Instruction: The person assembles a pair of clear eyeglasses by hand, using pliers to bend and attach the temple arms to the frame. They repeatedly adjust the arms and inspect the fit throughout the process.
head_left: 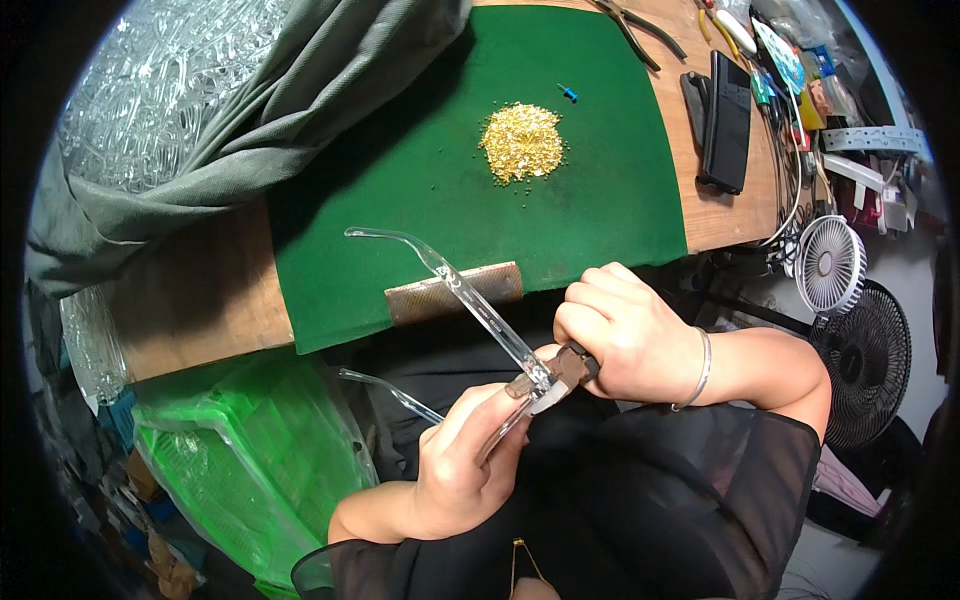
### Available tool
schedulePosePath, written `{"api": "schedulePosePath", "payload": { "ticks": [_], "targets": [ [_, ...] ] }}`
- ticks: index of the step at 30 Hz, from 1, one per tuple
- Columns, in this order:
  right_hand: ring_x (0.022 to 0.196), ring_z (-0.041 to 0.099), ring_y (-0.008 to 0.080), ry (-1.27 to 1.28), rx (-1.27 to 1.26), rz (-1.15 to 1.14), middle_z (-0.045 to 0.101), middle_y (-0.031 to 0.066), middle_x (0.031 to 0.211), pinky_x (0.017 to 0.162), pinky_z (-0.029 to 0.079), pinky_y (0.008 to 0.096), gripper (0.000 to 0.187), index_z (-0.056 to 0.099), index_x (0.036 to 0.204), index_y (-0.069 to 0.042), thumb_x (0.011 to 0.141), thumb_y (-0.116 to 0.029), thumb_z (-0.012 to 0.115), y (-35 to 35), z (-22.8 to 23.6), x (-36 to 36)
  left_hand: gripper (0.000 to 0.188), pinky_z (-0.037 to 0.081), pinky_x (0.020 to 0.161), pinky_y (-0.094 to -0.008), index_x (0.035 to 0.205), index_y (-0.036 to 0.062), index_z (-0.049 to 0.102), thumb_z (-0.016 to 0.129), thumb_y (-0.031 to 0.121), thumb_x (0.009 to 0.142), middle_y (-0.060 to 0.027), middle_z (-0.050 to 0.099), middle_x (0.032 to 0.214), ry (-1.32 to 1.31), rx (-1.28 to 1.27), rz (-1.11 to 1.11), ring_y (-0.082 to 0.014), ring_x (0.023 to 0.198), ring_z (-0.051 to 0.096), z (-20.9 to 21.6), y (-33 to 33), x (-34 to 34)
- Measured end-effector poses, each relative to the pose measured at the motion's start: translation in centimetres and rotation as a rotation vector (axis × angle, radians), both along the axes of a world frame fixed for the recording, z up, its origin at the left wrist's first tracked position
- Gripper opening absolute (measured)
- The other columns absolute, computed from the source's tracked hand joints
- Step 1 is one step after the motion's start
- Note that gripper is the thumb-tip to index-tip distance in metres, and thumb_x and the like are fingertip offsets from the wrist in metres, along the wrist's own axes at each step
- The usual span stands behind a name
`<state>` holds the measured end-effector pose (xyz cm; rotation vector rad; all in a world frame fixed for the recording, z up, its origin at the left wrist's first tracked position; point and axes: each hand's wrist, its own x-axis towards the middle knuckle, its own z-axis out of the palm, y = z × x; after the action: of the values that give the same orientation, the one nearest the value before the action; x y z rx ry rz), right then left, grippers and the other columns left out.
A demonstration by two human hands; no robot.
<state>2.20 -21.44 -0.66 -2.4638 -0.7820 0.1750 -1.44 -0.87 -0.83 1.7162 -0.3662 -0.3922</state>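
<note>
My left hand [462,470] is closed around the front of a clear plastic eyeglass frame [488,317]. One temple of the frame slants up over the mat's near edge; the other temple [395,390] sticks out lower, to the left of my hand. My right hand [632,335] grips a pair of pliers [570,370], and its fist hides most of the handles. The jaws meet the frame at the hinge corner, close to my left fingertips. Whether they are clamped fully there I cannot tell. Behind the hands, a pile of small gold-coloured metal parts [522,143] lies on the green mat [400,200].
A blue push pin [568,93] lies by the pile. A brown textured block [430,301] sits at the mat's near edge. Grey cloth [250,140] partly covers many clear frames [150,100]. Spare pliers [640,30], a phone [726,122], fans [830,265] and a green crate [250,450] surround the bench.
</note>
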Motion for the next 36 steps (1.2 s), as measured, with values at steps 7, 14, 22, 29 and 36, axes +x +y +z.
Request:
{"api": "schedulePosePath", "payload": {
  "ticks": [7, 14, 22, 29, 36],
  "targets": [
    [0.076, 0.052, 0.0276, 0.164, 0.11, 0.035, 0.049, 0.0087, 0.078, 0.074, 0.043, 0.038, 0.025, 0.051, 0.083, -0.005, 0.063, -0.006, 0.067, -0.1, 0.9, 1.1, 0.032, 0.05, 0.064, -0.0209, 0.117, -0.0063, 0.05, 0.054, -0.006, 0.085, -0.0115, 0.061, 0.098, 0.415, -0.305, -0.021, -0.0089, 0.072, 0.059, 0.3, 0.5, 0.5],
    [0.084, 0.05, 0.0297, 0.131, 0.134, 0.124, 0.051, 0.0121, 0.087, 0.078, 0.041, 0.0373, 0.032, 0.051, 0.089, -0.004, 0.062, -0.009, 0.067, -0.4, 1.8, 2.3, 0.035, 0.051, 0.069, -0.0201, 0.122, -0.0077, 0.045, 0.051, -0.005, 0.087, -0.0105, 0.06, 0.102, 0.684, -0.515, -0.074, -0.0069, 0.074, 0.06, 1.4, 1.2, 1.4],
    [0.086, 0.052, 0.0288, 0.165, 0.164, 0.123, 0.051, 0.0106, 0.087, 0.084, 0.041, 0.0401, 0.029, 0.051, 0.091, -0.004, 0.066, -0.007, 0.066, -0.5, 2.1, 2.4, 0.034, 0.051, 0.067, -0.0218, 0.119, -0.0074, 0.047, 0.054, -0.007, 0.085, -0.0129, 0.06, 0.101, 0.495, -0.384, -0.075, -0.0094, 0.074, 0.06, 1.1, 1.1, 1.2],
    [0.083, 0.051, 0.0298, 0.1, 0.202, 0.177, 0.051, 0.0121, 0.086, 0.078, 0.042, 0.0372, 0.032, 0.051, 0.09, -0.004, 0.063, -0.008, 0.067, -0.3, 1.5, 2.5, 0.036, 0.052, 0.062, -0.0288, 0.107, -0.0044, 0.053, 0.064, -0.01, 0.074, -0.0171, 0.061, 0.095, -0.023, -0.062, -0.037, -0.0235, 0.074, 0.063, 0.9, 0.9, 0.9],
    [0.077, 0.051, 0.0251, 0.062, 0.042, 0.195, 0.05, 0.0078, 0.078, 0.07, 0.041, 0.0344, 0.029, 0.051, 0.081, -0.007, 0.058, -0.01, 0.069, -0.3, 1.6, 2.2, 0.036, 0.052, 0.06, -0.0284, 0.108, -0.0036, 0.054, 0.064, -0.01, 0.074, -0.0162, 0.06, 0.092, -0.067, -0.029, -0.017, -0.0234, 0.073, 0.063, 1.0, 0.4, 0.5]
  ]
}}
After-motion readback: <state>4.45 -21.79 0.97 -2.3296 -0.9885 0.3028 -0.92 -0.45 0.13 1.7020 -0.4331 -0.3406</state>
